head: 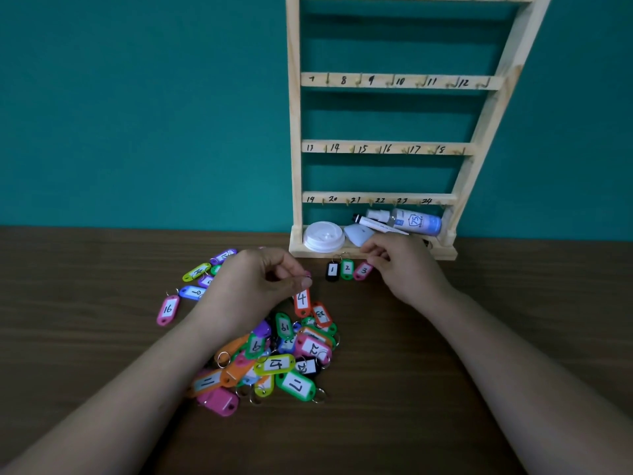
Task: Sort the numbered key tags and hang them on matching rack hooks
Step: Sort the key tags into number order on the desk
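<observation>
- A dark wooden table [445,337] meets a teal wall [137,114]. A pale wooden rack [294,132] with hooks numbered 7 to 24 stands against it.
- The left hand [253,286] pinches the ring of orange tag 4 [302,299], just above a heap of coloured tags [274,365].
- The right hand [400,269] curls its fingers at the ring end of pink tag 3 [362,271]; I cannot tell whether it grips.
- Tag 3 lies in a row beside tag 2 [347,268] and tag 1 [332,271], just before the rack's base.

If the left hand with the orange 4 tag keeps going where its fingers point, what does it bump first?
Probably the black 1 tag, first in the row on the table. The left hand holds the orange 4 tag, fingers aimed that way; if it's raised, it might pass over.
</observation>
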`<state>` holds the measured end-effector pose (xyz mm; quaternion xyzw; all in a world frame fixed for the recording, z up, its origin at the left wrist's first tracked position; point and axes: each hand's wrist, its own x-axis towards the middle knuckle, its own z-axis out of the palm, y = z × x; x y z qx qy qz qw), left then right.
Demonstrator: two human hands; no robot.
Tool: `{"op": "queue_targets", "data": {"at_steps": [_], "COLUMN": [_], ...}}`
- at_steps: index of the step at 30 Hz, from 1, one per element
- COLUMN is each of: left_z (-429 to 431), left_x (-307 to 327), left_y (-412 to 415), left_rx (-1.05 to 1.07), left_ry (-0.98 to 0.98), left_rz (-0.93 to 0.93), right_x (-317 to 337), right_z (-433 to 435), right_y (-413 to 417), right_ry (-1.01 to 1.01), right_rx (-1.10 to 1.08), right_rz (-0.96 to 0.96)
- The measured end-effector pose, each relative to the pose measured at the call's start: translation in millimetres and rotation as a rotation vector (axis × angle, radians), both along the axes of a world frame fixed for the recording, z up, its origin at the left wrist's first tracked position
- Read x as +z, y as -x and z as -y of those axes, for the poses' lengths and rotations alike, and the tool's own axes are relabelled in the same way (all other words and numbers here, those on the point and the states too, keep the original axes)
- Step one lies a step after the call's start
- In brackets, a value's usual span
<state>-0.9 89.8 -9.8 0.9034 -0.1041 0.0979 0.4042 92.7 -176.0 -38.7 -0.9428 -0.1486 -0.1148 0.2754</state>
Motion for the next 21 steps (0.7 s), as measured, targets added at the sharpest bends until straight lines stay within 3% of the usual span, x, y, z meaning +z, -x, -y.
{"op": "queue_targets", "data": {"at_steps": [11,17,21], "left_z": [3.2,3.8,1.8], "left_x": [-3.3,-3.0,-1.0], "left_y": [0.5,2.4,3.9], "left_rx": [0.003,0.019,0.022], "left_ry": [0.0,-0.016,-0.012], "left_rz": [0.001,-0.007,-0.012], "right_x": [6.6,12.7,15.8], "right_z": [0.8,4.9,8.2], "right_y": [5.8,10.0,26.7], "right_ry": [0.134,0.101,0.191], "right_rx": [0.096,0.049,0.092], "right_rz": [0.096,0.16,0.061]}}
